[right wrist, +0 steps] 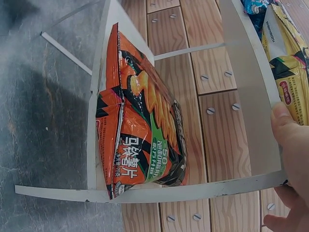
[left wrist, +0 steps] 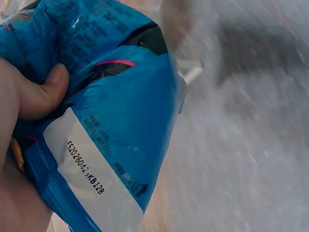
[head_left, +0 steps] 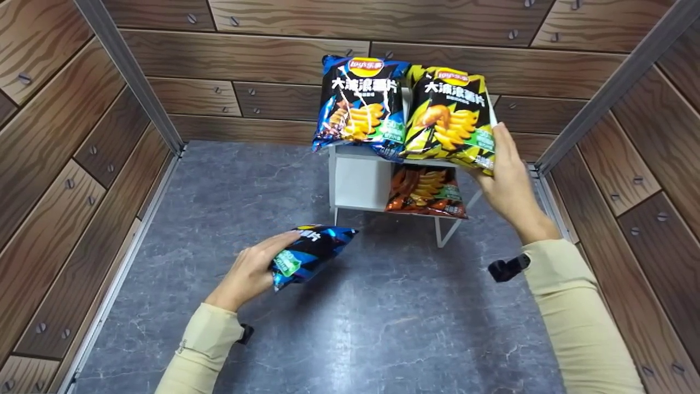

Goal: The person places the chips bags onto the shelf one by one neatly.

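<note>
My left hand [head_left: 246, 273] grips a blue-and-black bag of potato chips [head_left: 317, 251] by one side, above the floor in front of a small white rack [head_left: 361, 183]. The left wrist view shows the thumb [left wrist: 50, 92] pressed on the bag's blue back. With the thumb at its front edge and the fingers along its outer side, my right hand [head_left: 508, 186] holds the rack's upper right corner. Right beside that hand, a yellow-and-black chip bag [head_left: 454, 120] leans back on the top tier. Another blue chip bag [head_left: 361, 104] stands left of it.
An orange-and-black chip bag [right wrist: 145, 130] sits on the right of the rack's lower tier, beside a bare white stretch. Wood-patterned walls [head_left: 295, 41] close in the back and both sides. Grey marbled floor [head_left: 383, 317] lies in front, and metal posts [head_left: 136, 71] mark the back corners.
</note>
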The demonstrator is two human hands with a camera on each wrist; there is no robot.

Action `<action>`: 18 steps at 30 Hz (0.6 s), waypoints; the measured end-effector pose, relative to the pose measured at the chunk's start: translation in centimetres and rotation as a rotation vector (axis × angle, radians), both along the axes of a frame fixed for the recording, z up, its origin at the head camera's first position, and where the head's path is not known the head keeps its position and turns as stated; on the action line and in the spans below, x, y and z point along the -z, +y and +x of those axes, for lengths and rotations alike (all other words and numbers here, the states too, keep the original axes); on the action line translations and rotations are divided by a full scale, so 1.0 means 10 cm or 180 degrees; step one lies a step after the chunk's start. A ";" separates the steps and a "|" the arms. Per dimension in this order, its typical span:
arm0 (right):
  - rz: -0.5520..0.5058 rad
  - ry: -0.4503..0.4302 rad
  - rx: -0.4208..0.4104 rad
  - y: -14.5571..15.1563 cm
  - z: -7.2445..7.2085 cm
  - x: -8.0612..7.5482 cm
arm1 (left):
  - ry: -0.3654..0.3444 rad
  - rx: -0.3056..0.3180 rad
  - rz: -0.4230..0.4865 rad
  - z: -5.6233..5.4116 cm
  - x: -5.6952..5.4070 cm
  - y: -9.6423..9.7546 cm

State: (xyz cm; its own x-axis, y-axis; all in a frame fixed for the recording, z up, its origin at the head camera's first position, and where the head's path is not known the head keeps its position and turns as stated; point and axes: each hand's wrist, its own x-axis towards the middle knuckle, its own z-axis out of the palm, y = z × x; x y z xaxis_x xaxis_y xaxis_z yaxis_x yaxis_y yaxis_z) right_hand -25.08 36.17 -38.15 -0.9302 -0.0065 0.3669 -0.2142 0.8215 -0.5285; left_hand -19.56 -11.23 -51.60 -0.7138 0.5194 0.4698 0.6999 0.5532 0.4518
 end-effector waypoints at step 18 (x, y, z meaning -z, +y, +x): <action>0.0026 -0.0001 0.0012 0.01 -0.02 0.01 | 0.0007 0.0437 0.0488 -0.08 -0.50 0.53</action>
State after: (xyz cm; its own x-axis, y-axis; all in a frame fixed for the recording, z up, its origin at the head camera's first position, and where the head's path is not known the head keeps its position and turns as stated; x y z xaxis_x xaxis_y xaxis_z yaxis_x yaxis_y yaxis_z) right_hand -25.26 36.28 -38.22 -0.9303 -0.0058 0.3667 -0.2109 0.8265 -0.5219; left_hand -20.41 -5.92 -46.59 -0.6401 0.5339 0.5524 0.7651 0.3774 0.5217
